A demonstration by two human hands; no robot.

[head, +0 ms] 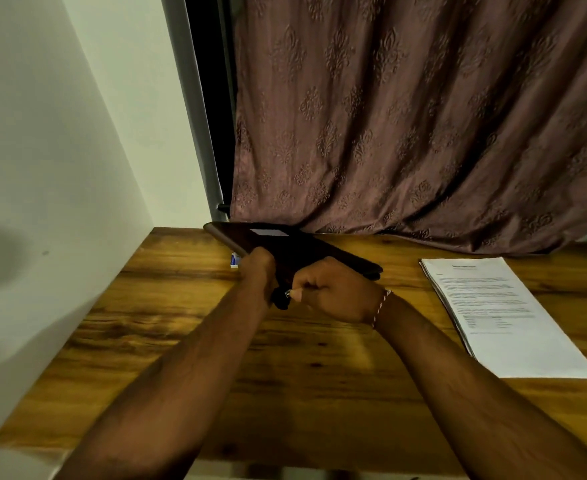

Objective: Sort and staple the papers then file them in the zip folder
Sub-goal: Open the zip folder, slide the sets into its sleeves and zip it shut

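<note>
Left hand (255, 263) grips the left edge of the zip folder (295, 247) with fingers curled round it; this grip is judged to steady the folder so that the zip can be worked against it. Right hand (333, 292) is closed into a loose fist, thumb and forefinger pinching the small metal zipper pull (288, 293) at the folder's near corner. The zip folder is held tilted over the table (319, 393) toward the back-left corner, with its near corner low and its far end raised; whether any part rests on the table cannot be determined. Judged function: the 2 hands work in opposition, 1 anchoring the folder and 1 drawing the slider along the zip. Direction of travel, opening or closing, cannot be determined. The folder is dark brown to black, flat and thin, with rounded corners and a white rectangular label (268, 232) on its upper face. 1 stack of printed papers (503, 317) lies flat near the right edge of the table, well apart from the folder, text side up, edges roughly squared; no staple can be made out. Because the stack lies outside the folder, filing is judged not yet done. A small blue-and-white box (235, 260) sits on the table just beside the left hand, partly under the folder. A patterned curtain (423, 116) hangs behind the back edge.
</note>
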